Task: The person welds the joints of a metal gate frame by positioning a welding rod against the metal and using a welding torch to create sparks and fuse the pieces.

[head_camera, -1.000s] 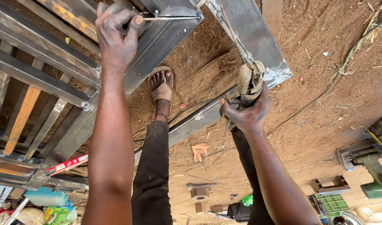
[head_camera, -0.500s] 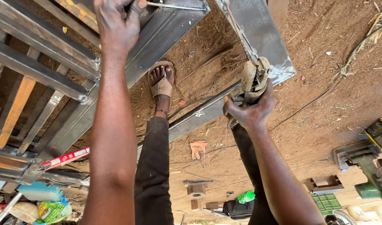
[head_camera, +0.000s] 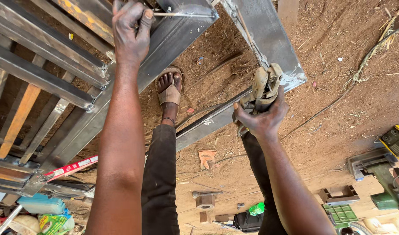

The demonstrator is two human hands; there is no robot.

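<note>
A single head-worn camera looks steeply down from close range along both forearms onto the steel frame (head_camera: 77,126), the sandalled foot (head_camera: 170,89) and the dirt floor (head_camera: 347,95).

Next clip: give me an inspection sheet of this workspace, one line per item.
Surface: bare dirt ground strewn with straw.
Job's things: steel frame; thin rod; worn clamp-like tool at the frame corner.
Clutter: glove, green bottle, small metal blocks, packets.
Hands: left hand pinches the rod; right hand grips the tool.
Cables: thin cable across the dirt.
Surroundings: green machine, sandalled foot.
</note>
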